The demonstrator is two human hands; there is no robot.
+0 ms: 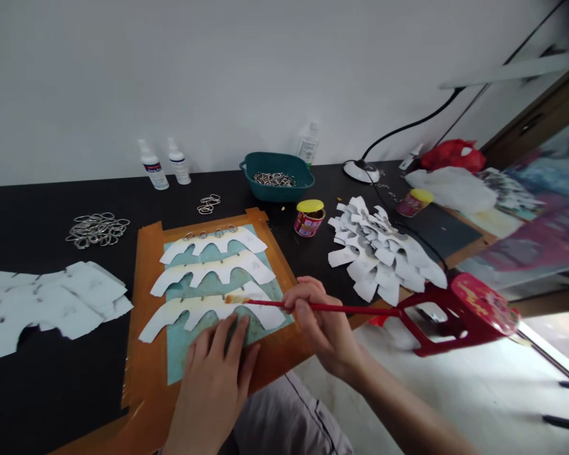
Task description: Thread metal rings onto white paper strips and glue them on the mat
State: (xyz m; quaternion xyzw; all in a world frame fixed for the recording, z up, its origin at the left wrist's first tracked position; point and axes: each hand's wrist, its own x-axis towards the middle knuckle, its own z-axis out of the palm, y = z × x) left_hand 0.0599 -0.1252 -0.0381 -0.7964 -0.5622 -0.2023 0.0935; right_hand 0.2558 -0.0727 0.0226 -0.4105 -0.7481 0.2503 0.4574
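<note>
The lowest white piece (168, 318) lay left of the frame's centre, just ahead of the left hand (215, 373), whose fingers were loosely spread, tips at its lower edge. Right of centre, the right hand (322, 325) pinched a red brush (268, 304) between thumb and fingers, its bristles at the piece's upper edge. The left fingertips covered a little of that lower edge; bristles and piece were hard to separate. The brush's far end blended into a red stool (427, 322) at lower right. The bottom edge cut off both forearms.
</note>
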